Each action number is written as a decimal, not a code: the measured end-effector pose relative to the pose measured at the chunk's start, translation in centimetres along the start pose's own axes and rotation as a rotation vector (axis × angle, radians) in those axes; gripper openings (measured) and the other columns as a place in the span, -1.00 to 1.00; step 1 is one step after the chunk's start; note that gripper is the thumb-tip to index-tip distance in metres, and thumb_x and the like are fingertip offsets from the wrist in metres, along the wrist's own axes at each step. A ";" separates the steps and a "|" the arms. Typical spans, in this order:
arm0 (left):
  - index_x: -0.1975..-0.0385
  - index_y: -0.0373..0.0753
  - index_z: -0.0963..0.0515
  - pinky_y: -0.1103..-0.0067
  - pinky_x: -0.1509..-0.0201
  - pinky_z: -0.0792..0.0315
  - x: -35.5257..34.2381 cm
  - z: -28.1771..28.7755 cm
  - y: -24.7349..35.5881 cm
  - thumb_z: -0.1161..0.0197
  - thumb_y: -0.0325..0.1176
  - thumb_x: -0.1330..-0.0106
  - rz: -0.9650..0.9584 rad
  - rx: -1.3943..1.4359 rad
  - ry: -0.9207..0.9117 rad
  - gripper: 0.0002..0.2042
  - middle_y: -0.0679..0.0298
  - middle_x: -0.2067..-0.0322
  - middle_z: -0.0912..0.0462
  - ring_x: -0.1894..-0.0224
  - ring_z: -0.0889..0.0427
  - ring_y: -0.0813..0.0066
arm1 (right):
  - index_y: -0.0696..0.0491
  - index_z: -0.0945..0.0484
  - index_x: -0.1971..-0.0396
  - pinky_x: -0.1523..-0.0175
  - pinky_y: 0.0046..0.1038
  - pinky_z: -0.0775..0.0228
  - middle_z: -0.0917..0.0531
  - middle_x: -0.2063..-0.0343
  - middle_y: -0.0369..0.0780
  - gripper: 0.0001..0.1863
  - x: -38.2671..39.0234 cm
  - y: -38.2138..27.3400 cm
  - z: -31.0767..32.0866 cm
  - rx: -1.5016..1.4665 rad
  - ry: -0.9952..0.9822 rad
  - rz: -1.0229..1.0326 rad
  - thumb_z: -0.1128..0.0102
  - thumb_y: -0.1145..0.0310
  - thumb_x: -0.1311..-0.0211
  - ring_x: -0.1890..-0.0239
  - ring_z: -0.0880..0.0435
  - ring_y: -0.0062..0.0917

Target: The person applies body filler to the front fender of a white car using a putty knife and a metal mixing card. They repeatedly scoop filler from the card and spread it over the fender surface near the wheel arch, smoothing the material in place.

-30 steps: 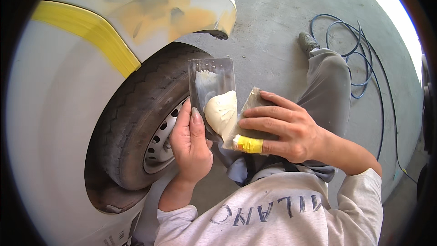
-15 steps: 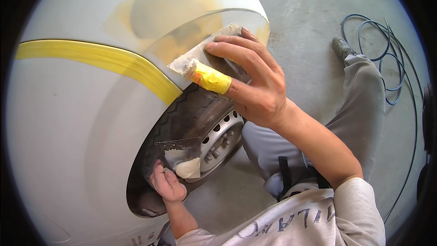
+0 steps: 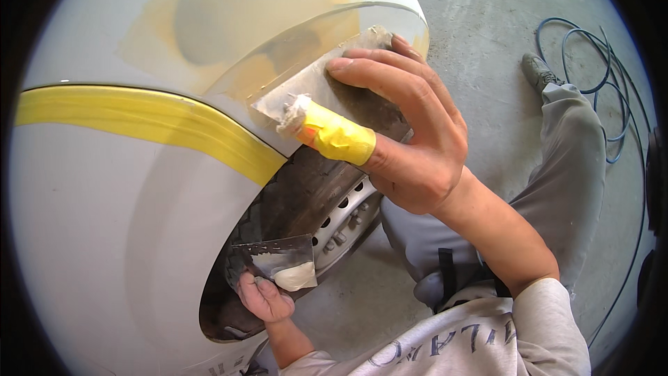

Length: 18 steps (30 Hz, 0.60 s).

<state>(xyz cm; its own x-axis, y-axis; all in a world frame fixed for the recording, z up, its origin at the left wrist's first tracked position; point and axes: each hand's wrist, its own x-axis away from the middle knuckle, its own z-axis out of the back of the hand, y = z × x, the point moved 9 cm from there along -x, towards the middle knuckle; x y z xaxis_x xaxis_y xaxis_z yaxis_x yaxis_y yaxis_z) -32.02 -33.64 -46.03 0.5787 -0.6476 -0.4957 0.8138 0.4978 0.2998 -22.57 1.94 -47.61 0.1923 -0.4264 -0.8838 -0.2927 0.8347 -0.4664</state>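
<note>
My right hand point(image 3: 410, 132), one finger wrapped in yellow tape, grips a flat, putty-smeared spreader point(image 3: 303, 82) on or just over the white vehicle's panel point(image 3: 83, 38), at the curved lower edge beside beige and grey patches. Lower down, my left hand point(image 3: 264, 296) holds a thin square plate point(image 3: 261, 251) with a lump of cream putty point(image 3: 293, 276) on it, in front of the wheel arch. A band of yellow masking tape point(image 3: 111, 101) runs along the bodywork left of the spreader.
The tyre point(image 3: 292, 188) and steel wheel sit below the panel. My bent legs point(image 3: 557, 167) are at the right on the grey concrete floor point(image 3: 480, 7). Coiled blue and dark hoses point(image 3: 565, 24) lie beyond my foot.
My right hand has risen from the plate to the panel with the spreader, lately shifting slightly right. My left hand has dropped lower with the plate. The view has swung toward the bodywork.
</note>
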 end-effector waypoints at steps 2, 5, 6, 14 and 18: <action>-0.15 -0.59 -0.39 0.50 -0.15 -0.43 0.0 -0.2 0.3 -0.01 -0.32 -0.62 -0.007 -0.010 0.002 -0.62 0.12 0.04 -0.54 0.01 -0.50 0.42 | -0.19 -0.82 0.11 -0.36 -0.03 -0.48 -0.71 -0.06 -0.07 -0.62 -0.5 0.2 -0.3 -0.017 0.018 -0.012 -0.44 0.26 0.03 -0.12 -0.71 -0.18; -0.05 -0.56 -0.42 0.44 -0.06 -0.39 -0.1 -0.4 0.6 -0.01 -0.29 -0.59 0.022 0.007 0.041 -0.64 0.06 0.11 -0.55 0.10 -0.49 0.30 | -0.18 -0.83 0.14 -0.35 0.01 -0.48 -0.72 -0.06 -0.07 -0.65 -0.5 -0.3 -0.8 -0.023 0.039 0.044 -0.40 0.22 0.01 -0.09 -0.73 -0.18; 0.09 -0.53 -0.46 0.38 0.08 -0.37 -0.1 -0.1 0.7 -0.02 -0.25 -0.56 0.025 -0.007 0.093 -0.65 0.02 0.24 -0.57 0.22 -0.48 0.20 | -0.18 -0.83 0.16 -0.34 0.02 -0.48 -0.72 -0.05 -0.07 -0.66 -0.2 -0.5 -0.7 -0.041 0.028 0.057 -0.38 0.20 0.00 -0.07 -0.73 -0.19; -0.26 -0.57 -0.34 0.44 -0.29 -0.42 -0.5 -0.4 0.4 0.01 -0.35 -0.63 0.015 0.217 -0.001 -0.60 0.03 -0.12 -0.55 -0.11 -0.54 0.33 | -0.18 -0.82 0.11 -0.29 -0.01 -0.54 -0.75 0.00 -0.10 -0.62 0.3 1.7 0.9 0.002 0.024 -0.020 -0.39 0.35 0.02 -0.03 -0.77 -0.22; -0.22 -0.57 -0.35 0.48 -0.25 -0.42 -0.3 -0.4 0.2 0.01 -0.34 -0.63 0.031 0.201 -0.033 -0.62 0.04 -0.07 -0.55 -0.07 -0.54 0.36 | -0.15 -0.82 0.14 -0.30 -0.01 -0.55 -0.73 -0.02 -0.10 -0.61 0.0 2.0 -0.6 0.038 0.038 -0.032 -0.35 0.42 0.07 -0.06 -0.75 -0.21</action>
<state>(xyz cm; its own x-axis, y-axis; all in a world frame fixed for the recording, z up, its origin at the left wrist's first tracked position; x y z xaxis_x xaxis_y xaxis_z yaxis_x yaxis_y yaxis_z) -32.04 -33.12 -46.12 0.6026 -0.6536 -0.4578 0.7876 0.3948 0.4731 -23.67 3.39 -48.54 0.1655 -0.4654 -0.8695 -0.2515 0.8326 -0.4935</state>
